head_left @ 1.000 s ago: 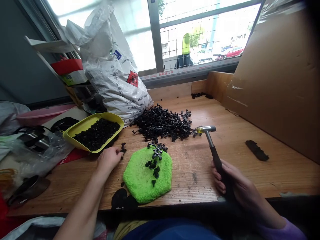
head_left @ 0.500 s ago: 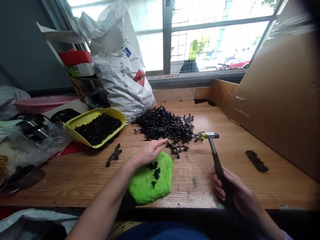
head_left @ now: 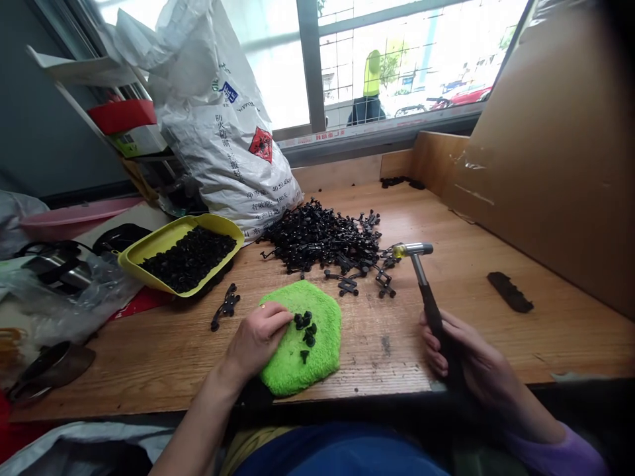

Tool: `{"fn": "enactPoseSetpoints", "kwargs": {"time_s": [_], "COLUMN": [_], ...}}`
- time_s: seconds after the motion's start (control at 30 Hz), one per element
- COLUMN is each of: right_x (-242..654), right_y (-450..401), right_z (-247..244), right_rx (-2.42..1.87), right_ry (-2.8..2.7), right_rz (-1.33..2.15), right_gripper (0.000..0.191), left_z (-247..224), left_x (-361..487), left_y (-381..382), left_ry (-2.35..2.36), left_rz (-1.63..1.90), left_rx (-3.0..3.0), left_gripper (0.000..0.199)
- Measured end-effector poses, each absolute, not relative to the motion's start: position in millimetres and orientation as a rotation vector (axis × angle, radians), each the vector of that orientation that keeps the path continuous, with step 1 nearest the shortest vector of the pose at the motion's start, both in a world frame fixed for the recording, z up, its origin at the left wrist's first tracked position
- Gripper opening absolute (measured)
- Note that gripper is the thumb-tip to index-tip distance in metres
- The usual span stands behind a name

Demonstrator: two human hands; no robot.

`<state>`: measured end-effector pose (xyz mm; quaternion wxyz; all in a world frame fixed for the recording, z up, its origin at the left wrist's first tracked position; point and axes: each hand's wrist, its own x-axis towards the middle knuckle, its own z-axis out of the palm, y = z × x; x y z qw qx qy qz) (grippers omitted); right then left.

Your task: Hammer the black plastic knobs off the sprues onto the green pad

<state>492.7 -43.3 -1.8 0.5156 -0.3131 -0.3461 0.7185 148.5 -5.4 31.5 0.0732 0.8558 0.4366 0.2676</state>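
My left hand rests on the left edge of a green fluffy cloth pad, its fingers drawn together beside several small black plastic pieces. What is between those fingertips, if anything, is hidden. My right hand is wrapped round the dark handle of a small hammer, whose head with a yellow tip points left above the wooden table. Behind the pad lies a large heap of black parts, with a few connected pieces lying loose in front of it.
A yellow tray of black pieces stands left, before a large white sack. One black part lies left of the pad. A black strip and a cardboard sheet are right. Outside the window is a person.
My left hand has drawn back from the heap's front edge to the pad's left side, and its fingers have closed together. Loose black parts before the heap have shifted. The view has tilted slightly.
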Motion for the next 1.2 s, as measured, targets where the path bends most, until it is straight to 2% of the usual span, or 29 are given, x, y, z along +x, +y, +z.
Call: {"fn": "enactPoseSetpoints", "kwargs": {"time_s": [0.13, 0.33, 0.53, 0.8, 0.9, 0.97, 1.07, 1.2], "right_x": [492, 492, 488, 493, 496, 496, 493, 489], "right_y": [-44, -44, -46, -43, -39, -39, -42, -45], "right_z": [-1, -1, 5, -2, -7, -7, -3, 3], "right_rx": [-0.780, -0.785, -0.845, -0.952, -0.986, -0.992, -0.965, -0.924], "right_ry": [-0.846, -0.851, -0.822, -0.712, -0.717, -0.715, -0.737, -0.750], "right_rz": [1.695, 1.702, 1.681, 1.709, 1.721, 1.707, 1.676, 1.671], "right_gripper": [0.015, 0.016, 0.016, 0.018, 0.021, 0.021, 0.021, 0.020], "left_z": [25, 29, 39, 32, 36, 40, 42, 37], "left_x": [134, 131, 159, 173, 153, 126, 78, 48], "left_y": [-16, -34, -16, -5, -3, 4, 22, 35], "left_ry": [1.260, 1.322, 1.489, 1.689, 1.806, 2.055, 2.415, 2.253], "left_rz": [0.844, 0.980, 0.972, 0.968, 1.063, 1.133, 0.915, 0.729], "left_rx": [2.686, 2.544, 2.380, 2.303, 2.240, 2.155, 1.918, 1.782], "left_gripper": [0.022, 0.017, 0.019, 0.012, 0.019, 0.025, 0.025, 0.019]}}
